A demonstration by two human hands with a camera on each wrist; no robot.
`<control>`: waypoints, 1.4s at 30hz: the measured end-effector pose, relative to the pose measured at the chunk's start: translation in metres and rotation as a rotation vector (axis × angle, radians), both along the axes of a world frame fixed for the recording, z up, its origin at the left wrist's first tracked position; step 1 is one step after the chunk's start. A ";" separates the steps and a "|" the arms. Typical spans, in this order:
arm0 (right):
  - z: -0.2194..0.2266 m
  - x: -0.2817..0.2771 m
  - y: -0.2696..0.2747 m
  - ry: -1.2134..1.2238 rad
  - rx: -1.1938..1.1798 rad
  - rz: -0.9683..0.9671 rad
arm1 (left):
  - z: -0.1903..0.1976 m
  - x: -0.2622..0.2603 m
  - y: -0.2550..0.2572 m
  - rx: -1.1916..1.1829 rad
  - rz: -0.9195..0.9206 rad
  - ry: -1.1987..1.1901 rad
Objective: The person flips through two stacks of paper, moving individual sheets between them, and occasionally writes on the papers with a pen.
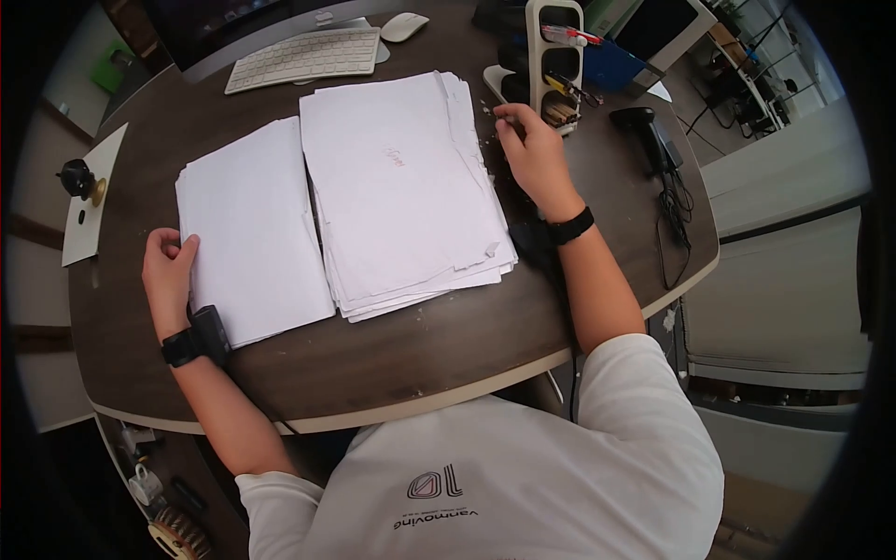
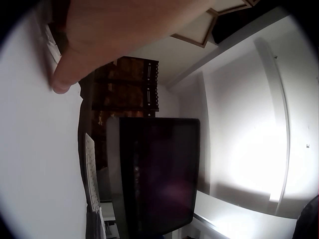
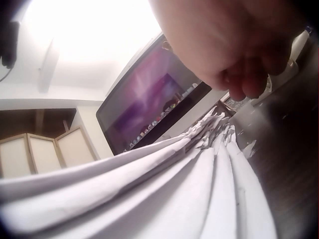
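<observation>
Two stacks of white paper lie side by side: the left stack [image 1: 252, 233] is neat, the right stack [image 1: 401, 187] thicker, with torn, ragged edges and faint writing on top. My left hand [image 1: 169, 271] rests at the left stack's outer edge, thumb on the top sheet and fingers loosely curled beside it; in the left wrist view the thumb [image 2: 65, 77] touches the white surface. My right hand [image 1: 539, 163] is beside the right stack's upper right edge, fingers loosely bent. Nothing shows in it in the right wrist view, where layered sheets [image 3: 184, 184] fan below.
A keyboard [image 1: 303, 63], mouse [image 1: 404, 27] and monitor [image 1: 252, 28] stand behind the stacks. An organizer [image 1: 535, 56] with pens is just beyond my right hand. A black scanner [image 1: 644, 131] with its cable lies at the right. Small paper scraps dot the desk [image 1: 392, 364].
</observation>
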State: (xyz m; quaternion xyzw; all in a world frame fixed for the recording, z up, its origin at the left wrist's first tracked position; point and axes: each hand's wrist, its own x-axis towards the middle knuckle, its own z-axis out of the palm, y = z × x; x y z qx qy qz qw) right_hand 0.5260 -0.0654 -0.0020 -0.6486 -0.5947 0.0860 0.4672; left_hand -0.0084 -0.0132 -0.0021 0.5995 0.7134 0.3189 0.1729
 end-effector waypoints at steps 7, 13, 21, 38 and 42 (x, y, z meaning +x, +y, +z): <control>-0.008 0.010 -0.002 -0.173 -0.078 0.084 | 0.028 0.036 -0.021 -0.127 -0.042 0.254; -0.007 0.013 -0.009 -0.383 -0.181 0.106 | 0.032 0.040 -0.024 -0.184 -0.045 0.292; -0.005 0.011 -0.015 -0.479 -0.206 0.092 | 0.013 0.018 -0.008 -0.206 0.027 0.044; 0.002 -0.004 -0.015 -0.379 -0.136 -0.010 | 0.022 0.015 -0.006 0.188 0.093 0.003; 0.005 -0.006 -0.016 -0.334 -0.150 -0.012 | 0.032 0.019 -0.009 0.240 0.087 -0.131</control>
